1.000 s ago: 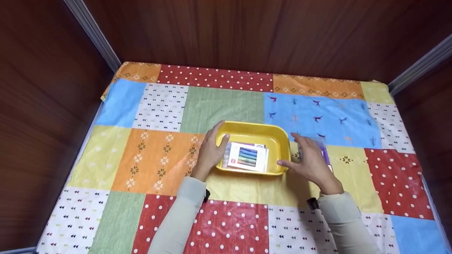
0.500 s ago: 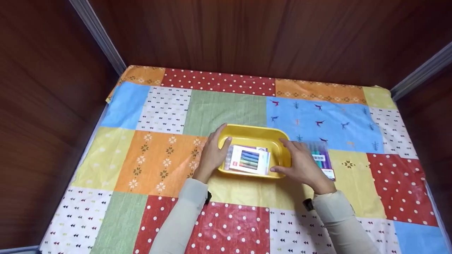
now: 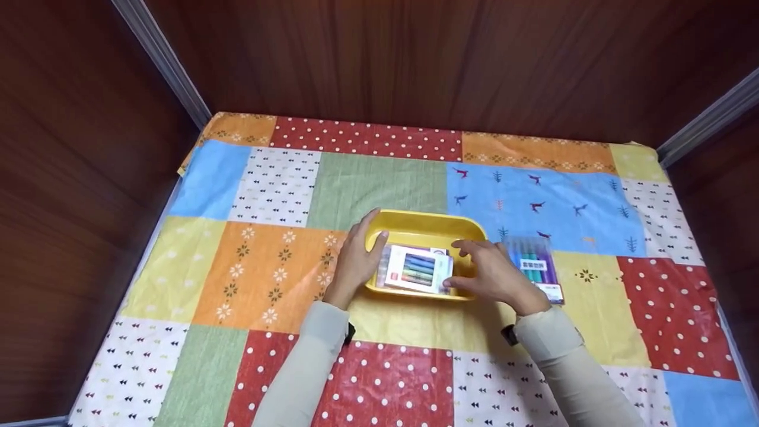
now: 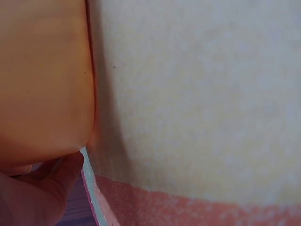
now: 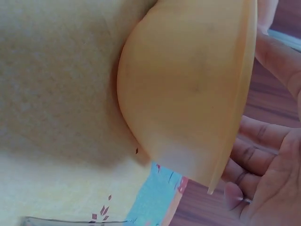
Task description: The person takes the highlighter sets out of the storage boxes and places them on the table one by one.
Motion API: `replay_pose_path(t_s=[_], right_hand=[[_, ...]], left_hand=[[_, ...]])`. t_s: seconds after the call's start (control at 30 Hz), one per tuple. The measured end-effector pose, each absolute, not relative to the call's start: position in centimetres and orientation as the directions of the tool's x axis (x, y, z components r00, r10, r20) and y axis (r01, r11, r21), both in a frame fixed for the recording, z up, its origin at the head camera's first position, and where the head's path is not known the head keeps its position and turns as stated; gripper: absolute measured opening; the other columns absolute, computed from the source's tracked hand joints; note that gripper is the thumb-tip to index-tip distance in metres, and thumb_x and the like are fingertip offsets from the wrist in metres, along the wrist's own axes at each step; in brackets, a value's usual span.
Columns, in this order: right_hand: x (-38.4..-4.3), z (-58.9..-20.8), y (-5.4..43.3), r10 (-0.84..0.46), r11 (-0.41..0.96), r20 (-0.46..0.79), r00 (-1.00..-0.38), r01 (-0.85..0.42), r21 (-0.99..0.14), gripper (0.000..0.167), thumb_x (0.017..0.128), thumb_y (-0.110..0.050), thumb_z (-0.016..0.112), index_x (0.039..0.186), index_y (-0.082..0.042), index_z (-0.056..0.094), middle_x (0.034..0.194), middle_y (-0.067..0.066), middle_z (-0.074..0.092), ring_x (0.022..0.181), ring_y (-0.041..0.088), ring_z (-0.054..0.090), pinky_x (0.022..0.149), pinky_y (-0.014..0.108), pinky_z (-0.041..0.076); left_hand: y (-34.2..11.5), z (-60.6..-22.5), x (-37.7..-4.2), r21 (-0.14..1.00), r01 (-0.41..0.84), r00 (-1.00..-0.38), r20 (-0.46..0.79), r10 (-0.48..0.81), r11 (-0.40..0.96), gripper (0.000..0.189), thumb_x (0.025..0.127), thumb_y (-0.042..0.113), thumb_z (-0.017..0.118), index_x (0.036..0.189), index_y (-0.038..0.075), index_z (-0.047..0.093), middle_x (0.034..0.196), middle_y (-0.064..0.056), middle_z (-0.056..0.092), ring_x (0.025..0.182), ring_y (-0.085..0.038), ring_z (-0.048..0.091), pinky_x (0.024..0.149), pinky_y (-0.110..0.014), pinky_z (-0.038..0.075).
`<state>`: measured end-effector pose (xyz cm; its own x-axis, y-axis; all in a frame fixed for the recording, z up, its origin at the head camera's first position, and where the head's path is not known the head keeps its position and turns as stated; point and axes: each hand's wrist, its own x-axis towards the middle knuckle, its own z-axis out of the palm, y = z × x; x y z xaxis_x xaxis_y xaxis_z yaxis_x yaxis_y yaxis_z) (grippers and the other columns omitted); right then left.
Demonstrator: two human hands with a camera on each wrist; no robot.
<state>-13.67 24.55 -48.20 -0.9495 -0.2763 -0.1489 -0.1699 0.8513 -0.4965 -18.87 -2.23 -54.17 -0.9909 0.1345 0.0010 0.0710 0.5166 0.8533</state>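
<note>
A yellow plastic tub point(image 3: 433, 219) sits mid-table. In it lie flat packs; the top one is a pen pack point(image 3: 420, 270) with a white card picturing coloured pens. My left hand point(image 3: 356, 261) holds the tub's left side, thumb over the rim and fingers along the outer wall. Reaching over the right rim, my right hand point(image 3: 489, 273) has its fingers spread and bent inside the tub, thumb at the pack's right edge. In the right wrist view its fingers point(image 5: 263, 160) show beyond the rim, apart from each other.
Right of the tub lies a clear pen case point(image 3: 533, 267) with teal and purple pens and a white label. A patchwork cloth point(image 3: 267, 273) covers the table. Dark wooden panels point(image 3: 403, 65) stand behind and at both sides.
My right hand has moved left from beside the tub, over its right rim, to the pen pack, uncovering the pen case. The left hand stays at the tub's left side.
</note>
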Motion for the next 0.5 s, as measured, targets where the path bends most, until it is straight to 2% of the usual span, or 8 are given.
replay_pose_path(t_s=[0.23,0.5], right_hand=[[-14.3,-48.4,24.3,-0.31,0.855,-0.155,-0.938,-0.203,-0.478,0.068,0.081,-0.045,0.083,0.133,-0.006,0.062,0.118,0.013,0.072,0.111,0.031,0.065,0.101,0.052,0.029],[-15.2,-49.2,24.2,-0.332,0.841,-0.095,-0.939,-0.248,-0.48,0.054,0.081,-0.043,0.082,0.119,-0.008,0.069,0.104,0.009,0.075,0.097,0.027,0.069,0.104,0.06,0.024]], left_hand=[[-2.2,-54.2,-18.9,0.849,0.079,-0.99,0.008,0.137,0.523,0.055,0.104,0.042,0.05,0.156,0.032,0.036,0.157,-0.005,0.046,0.142,-0.035,0.047,0.114,-0.059,0.04],[-2.3,-54.4,-18.8,0.855,0.089,-0.991,0.023,0.133,0.511,0.053,0.104,0.041,0.051,0.155,0.034,0.037,0.154,-0.006,0.049,0.141,-0.034,0.049,0.112,-0.058,0.042]])
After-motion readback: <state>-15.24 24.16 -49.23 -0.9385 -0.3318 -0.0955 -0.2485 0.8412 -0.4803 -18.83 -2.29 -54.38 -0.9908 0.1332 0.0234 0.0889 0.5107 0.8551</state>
